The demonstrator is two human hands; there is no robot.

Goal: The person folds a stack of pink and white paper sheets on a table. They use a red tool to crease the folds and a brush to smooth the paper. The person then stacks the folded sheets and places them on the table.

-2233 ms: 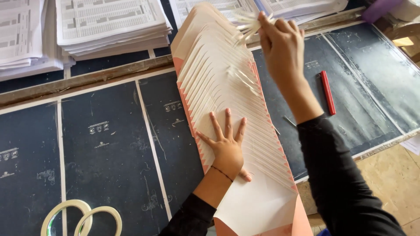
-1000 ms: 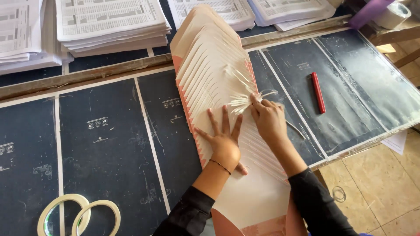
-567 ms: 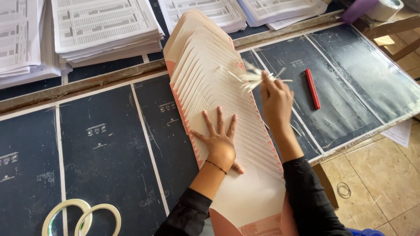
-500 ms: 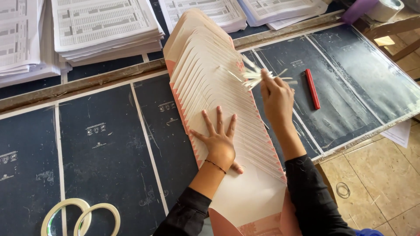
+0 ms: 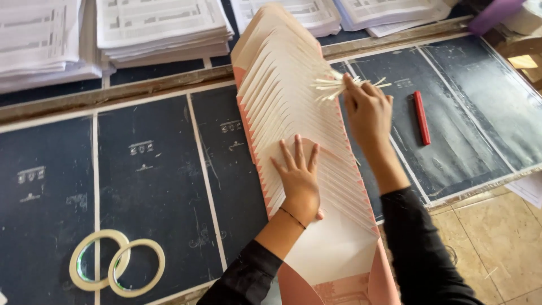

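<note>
Across the dark tabletop [image 5: 152, 186], running from near edge to far, a long fan of cream envelopes [image 5: 293, 113], overlapped like shingles, each flap edge peeking out from under the next, pink paper showing along the left edge and at the near end. Widest and plainest at the near end, one big cream face lying flat over a pink sheet. Left hand [image 5: 299, 178] pressed flat on the fan near its middle, fingers spread, gripping nothing. Right hand [image 5: 367, 110] up at the fan's right edge, fingers pinched around a bunch of thin white strips [image 5: 333, 87], strips splaying out to both sides of the grip, held just over the envelope flaps. Black sleeves on both arms. Right of the fan, a red marker [image 5: 421, 117] lying on the tabletop, apart from the hand. Near left, two tape rolls [image 5: 117, 267] flat, touching side by side. Along the far side, stacks of printed sheets [image 5: 161, 25] in a row.
</note>
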